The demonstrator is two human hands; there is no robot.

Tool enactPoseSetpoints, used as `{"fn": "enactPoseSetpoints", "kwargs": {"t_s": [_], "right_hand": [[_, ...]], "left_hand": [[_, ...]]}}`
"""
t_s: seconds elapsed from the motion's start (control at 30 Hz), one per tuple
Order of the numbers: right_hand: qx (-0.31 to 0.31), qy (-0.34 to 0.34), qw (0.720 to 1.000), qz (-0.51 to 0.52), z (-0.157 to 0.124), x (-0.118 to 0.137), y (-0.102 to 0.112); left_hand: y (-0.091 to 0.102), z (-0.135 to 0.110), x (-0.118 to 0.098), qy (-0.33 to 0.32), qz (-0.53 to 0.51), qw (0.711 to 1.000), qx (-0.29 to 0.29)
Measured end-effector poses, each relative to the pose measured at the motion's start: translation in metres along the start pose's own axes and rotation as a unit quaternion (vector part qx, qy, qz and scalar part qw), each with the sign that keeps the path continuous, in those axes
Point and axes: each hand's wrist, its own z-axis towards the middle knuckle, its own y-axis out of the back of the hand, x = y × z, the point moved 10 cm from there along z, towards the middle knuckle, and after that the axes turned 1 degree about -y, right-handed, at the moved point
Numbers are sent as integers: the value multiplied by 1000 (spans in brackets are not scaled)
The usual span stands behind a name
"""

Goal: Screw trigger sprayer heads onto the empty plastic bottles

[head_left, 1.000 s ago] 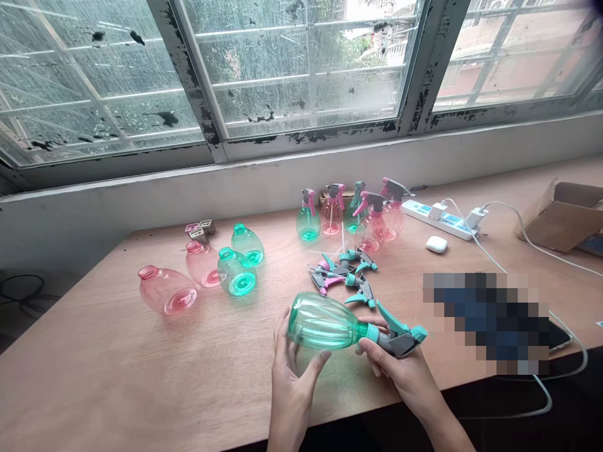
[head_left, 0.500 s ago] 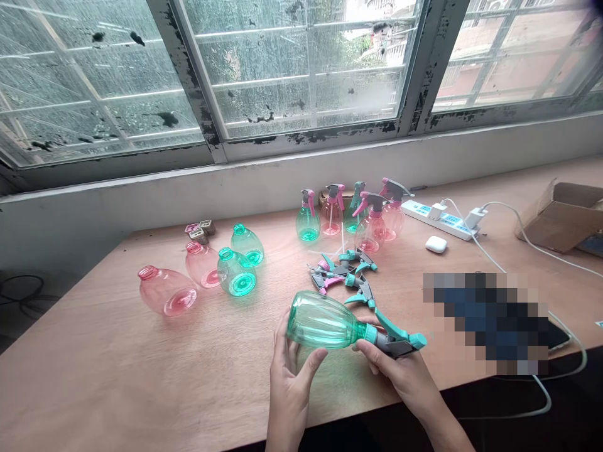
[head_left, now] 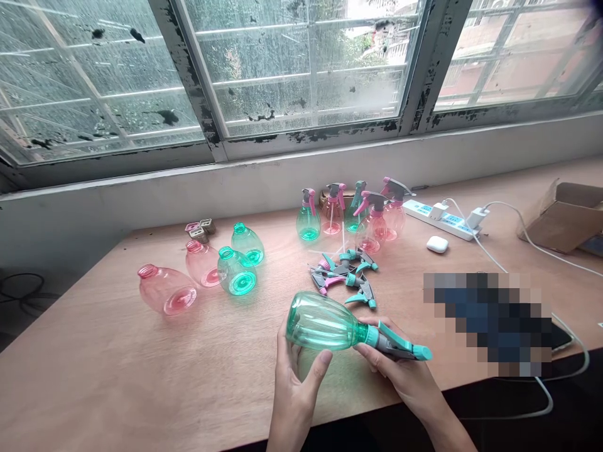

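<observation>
A clear green spray bottle (head_left: 323, 321) with a teal and grey trigger head (head_left: 398, 344) lies sideways in the air between my hands, its base to the left. My left hand (head_left: 296, 376) cups the bottle's base end, thumb along the near side. My right hand (head_left: 393, 367) closes around the neck and collar, with some fingers hidden behind the head. Just beyond the bottle, loose trigger heads (head_left: 346, 273) in teal, pink and grey lie in a pile on the wooden table (head_left: 141, 376).
Headless green bottles (head_left: 237, 273) and pink bottles (head_left: 167, 290) lie tilted at the left. Several assembled spray bottles (head_left: 371, 231) stand at the back. Rightward are a power strip (head_left: 440, 220), a white earbud case (head_left: 437, 244), cables, a cardboard box (head_left: 560, 216) and a blurred-out patch.
The trigger head has rolled about the bottle's axis, its lever now lying lower and flatter. My hands have barely shifted, and the other things stay in place.
</observation>
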Motion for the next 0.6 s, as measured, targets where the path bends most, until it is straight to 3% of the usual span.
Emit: {"fn": "enactPoseSetpoints", "kwargs": {"t_s": [0.27, 0.6], "right_hand": [[-13, -9, 1000, -13, 1, -9, 6], [-7, -14, 1000, -17, 1, -15, 5]], "left_hand": [[9, 7, 17, 24, -24, 999, 1], [7, -1, 2, 18, -21, 999, -43]]}}
